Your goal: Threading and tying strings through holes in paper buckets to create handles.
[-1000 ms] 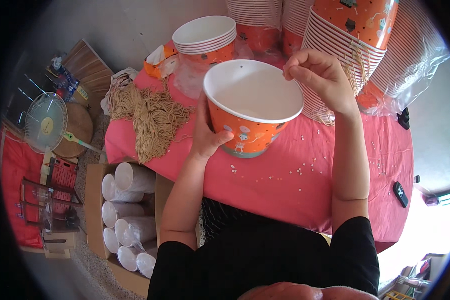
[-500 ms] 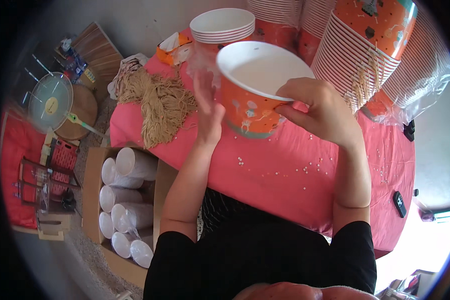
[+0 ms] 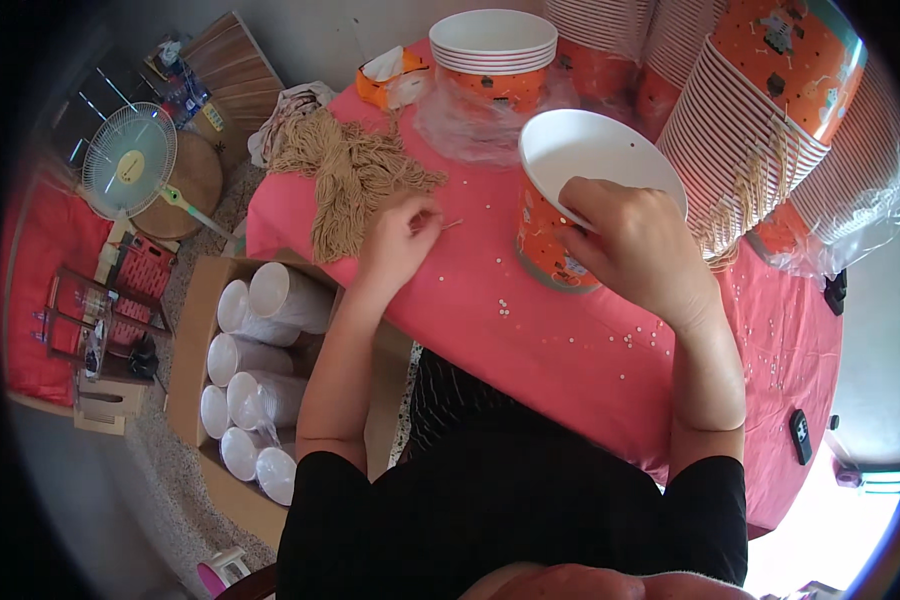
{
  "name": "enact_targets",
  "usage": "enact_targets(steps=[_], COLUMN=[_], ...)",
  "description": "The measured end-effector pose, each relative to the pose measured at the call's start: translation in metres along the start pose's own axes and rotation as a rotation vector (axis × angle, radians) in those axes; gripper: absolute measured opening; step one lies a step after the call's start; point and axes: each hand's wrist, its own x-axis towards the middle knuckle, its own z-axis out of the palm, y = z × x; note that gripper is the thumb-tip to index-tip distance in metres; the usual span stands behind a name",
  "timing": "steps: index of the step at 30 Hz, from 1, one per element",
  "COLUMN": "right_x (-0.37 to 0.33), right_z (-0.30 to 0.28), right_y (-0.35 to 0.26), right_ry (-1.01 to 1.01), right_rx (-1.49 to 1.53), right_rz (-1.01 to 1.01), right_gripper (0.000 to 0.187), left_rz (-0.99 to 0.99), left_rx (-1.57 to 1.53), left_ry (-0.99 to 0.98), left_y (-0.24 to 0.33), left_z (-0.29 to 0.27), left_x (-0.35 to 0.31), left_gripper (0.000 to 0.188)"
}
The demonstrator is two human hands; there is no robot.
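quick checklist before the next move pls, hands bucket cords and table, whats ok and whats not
1. Right hand gripping the rim of the orange bucket: ok, fingers inside, thumb outside.
2. Left hand beside the tan cord bundle: ok.
3. Thin strand firmly pinched in the left fingers: cannot tell, it shows beside them but the grip is unclear.
4. Bucket's base resting flat on the pink tablecloth: cannot tell.
5. Cloth free of loose bits: not ok, small white discs are scattered on it.

Single head-worn fisheye view, facing steeply down, near left hand (image 3: pixel 396 243), right hand (image 3: pixel 648 248), pink table (image 3: pixel 470 310).
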Motion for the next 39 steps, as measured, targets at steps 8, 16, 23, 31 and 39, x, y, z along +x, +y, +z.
enact_targets(steps=[8, 16, 23, 31, 39], right_x=[-0.006, -0.003, 0.000, 0.003, -0.005], right_z=[0.006, -0.004, 0.006, 0.016, 0.017], right_y=[-0.007, -0.016, -0.016, -0.026, -0.035], right_ry=[-0.048, 0.027, 0.138, 0.194, -0.017], right_rx=[0.001, 0.096, 0.203, 0.182, 0.021], right_rz=[0.004, -0.094, -0.141, -0.213, -0.321], right_gripper=[0.033, 0.023, 0.012, 0.016, 0.016], left_rz=[0.041, -0.148, -0.377, -0.068, 0.109], left_rx=[0.431, 0.087, -0.805, -0.649, -0.439], left_ry=[-0.117, -0.076, -0.118, 0.023, 0.118], left_y=[0.002, 0.012, 0.033, 0.068, 0.111], left_z=[0.007, 0.003, -0.008, -0.003, -0.001], left_x=[-0.002, -0.014, -0.022, -0.036, -0.050], left_gripper=[0.017, 0.010, 0.006, 0.012, 0.015])
